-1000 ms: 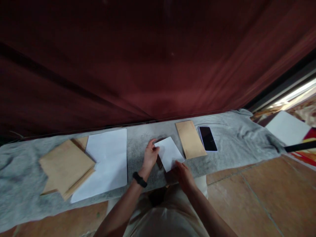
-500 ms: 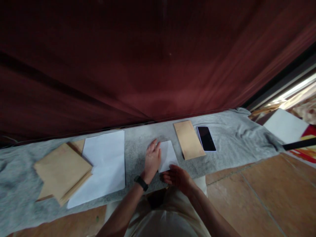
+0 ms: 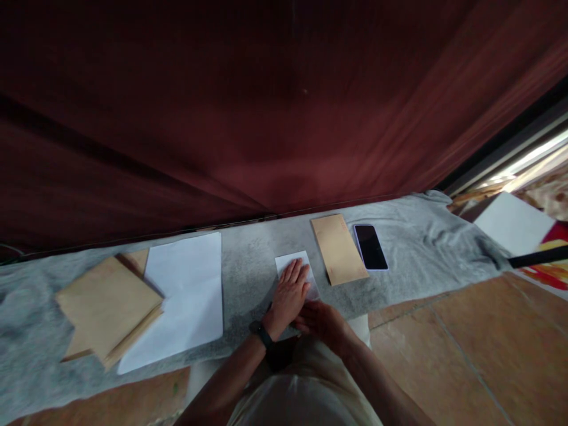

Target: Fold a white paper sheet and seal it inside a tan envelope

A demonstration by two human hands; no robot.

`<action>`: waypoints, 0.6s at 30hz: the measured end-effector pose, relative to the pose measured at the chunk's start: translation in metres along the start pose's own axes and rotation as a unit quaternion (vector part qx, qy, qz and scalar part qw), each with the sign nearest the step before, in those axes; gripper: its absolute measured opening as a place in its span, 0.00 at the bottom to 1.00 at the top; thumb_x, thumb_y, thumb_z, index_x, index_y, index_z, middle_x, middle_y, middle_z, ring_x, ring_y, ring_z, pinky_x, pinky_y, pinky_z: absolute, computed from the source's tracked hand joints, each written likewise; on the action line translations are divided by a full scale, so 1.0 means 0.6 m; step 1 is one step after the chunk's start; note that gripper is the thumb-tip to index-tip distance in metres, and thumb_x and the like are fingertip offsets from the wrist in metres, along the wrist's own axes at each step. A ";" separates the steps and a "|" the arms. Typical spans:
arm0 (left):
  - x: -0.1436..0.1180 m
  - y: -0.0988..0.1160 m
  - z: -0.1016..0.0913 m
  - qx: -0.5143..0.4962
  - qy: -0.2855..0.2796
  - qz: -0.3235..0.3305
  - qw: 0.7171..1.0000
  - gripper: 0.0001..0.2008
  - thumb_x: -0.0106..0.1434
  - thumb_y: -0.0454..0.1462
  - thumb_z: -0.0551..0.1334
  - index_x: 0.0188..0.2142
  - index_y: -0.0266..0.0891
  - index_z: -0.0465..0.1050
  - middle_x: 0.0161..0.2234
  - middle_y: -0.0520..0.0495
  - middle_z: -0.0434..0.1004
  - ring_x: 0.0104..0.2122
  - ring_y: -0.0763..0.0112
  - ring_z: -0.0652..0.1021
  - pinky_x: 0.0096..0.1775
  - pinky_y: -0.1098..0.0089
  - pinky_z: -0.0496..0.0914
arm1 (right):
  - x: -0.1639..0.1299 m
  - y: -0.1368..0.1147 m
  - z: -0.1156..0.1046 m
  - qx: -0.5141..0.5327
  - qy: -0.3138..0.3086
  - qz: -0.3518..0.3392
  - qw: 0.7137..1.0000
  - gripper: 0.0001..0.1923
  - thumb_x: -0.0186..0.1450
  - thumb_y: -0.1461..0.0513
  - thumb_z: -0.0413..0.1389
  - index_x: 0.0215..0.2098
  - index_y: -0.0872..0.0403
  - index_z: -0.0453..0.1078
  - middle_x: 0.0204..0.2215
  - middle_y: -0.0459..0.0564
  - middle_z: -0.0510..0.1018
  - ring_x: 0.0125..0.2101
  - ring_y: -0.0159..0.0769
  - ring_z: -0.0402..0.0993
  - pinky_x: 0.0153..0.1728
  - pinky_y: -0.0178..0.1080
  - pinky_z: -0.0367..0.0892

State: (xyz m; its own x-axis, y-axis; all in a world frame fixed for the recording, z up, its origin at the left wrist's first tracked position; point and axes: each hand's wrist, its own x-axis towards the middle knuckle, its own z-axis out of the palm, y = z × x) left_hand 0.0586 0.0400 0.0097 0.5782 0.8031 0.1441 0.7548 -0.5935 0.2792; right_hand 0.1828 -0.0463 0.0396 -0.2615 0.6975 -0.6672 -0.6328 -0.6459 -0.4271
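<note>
A folded sheet of white paper (image 3: 286,259) lies on the grey cloth in front of me. My left hand (image 3: 291,290), with a black watch on its wrist, lies flat on top, fingers stretched over the paper. My right hand (image 3: 322,322) is at the near right corner of the paper, its thumb by the edge. Its fingers reach left below my left hand and are partly in shadow, loosely stretched with nothing seen between them. Right of the paper lies a brown envelope (image 3: 339,248).
A phone (image 3: 371,247) rests beside the envelope. On the left, a stack of brown envelopes (image 3: 109,307) overlaps large white sheets (image 3: 190,290). The grey cloth (image 3: 248,254) covers a narrow surface against a dark red curtain (image 3: 284,130). Tiled floor (image 3: 435,343) shows at the right.
My left hand has moved from the paper's left edge to the right and now lies flat across it. My right hand stays at the near corner, shifted only slightly.
</note>
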 end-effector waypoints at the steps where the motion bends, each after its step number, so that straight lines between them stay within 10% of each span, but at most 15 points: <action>1: -0.001 0.000 0.001 0.003 0.000 -0.001 1.000 0.23 0.75 0.39 0.52 0.66 0.36 0.64 0.70 0.38 0.60 0.71 0.56 0.59 0.68 0.52 0.61 | -0.004 -0.001 0.000 -0.010 -0.001 -0.005 1.000 0.15 0.64 0.56 0.59 0.42 0.58 0.79 0.40 0.55 0.84 0.37 0.36 0.82 0.44 0.39 0.75; 9: -0.005 -0.003 0.004 0.029 -0.006 0.015 0.999 0.24 0.75 0.39 0.51 0.68 0.37 0.62 0.70 0.39 0.60 0.71 0.56 0.59 0.68 0.54 0.60 | -0.019 0.007 -0.024 -0.222 0.045 -0.106 0.968 0.25 0.64 0.45 0.58 0.46 0.56 0.78 0.42 0.59 0.84 0.38 0.44 0.82 0.41 0.46 0.76; 14: -0.009 -0.008 0.004 0.027 -0.014 0.019 0.999 0.25 0.74 0.36 0.51 0.70 0.38 0.59 0.72 0.41 0.57 0.72 0.59 0.57 0.69 0.54 0.58 | -0.010 0.021 -0.035 -0.507 0.093 -0.409 0.753 0.21 0.74 0.55 0.48 0.61 0.50 0.71 0.60 0.57 0.74 0.60 0.46 0.71 0.63 0.51 0.66; 18: -0.012 -0.008 0.006 0.027 -0.001 0.002 1.000 0.28 0.73 0.35 0.50 0.71 0.40 0.56 0.73 0.44 0.55 0.72 0.60 0.54 0.71 0.52 0.53 | -0.002 0.040 -0.047 -0.677 0.085 -0.424 0.596 0.31 0.76 0.57 0.48 0.75 0.51 0.50 0.71 0.56 0.59 0.70 0.47 0.55 0.70 0.56 0.53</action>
State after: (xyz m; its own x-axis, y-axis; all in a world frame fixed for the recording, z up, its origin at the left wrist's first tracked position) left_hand 0.0518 0.0366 0.0038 0.5818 0.8005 0.1437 0.7681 -0.5990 0.2264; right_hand 0.1889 -0.0713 0.0128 -0.1158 0.9840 0.1353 0.7130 0.1772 -0.6784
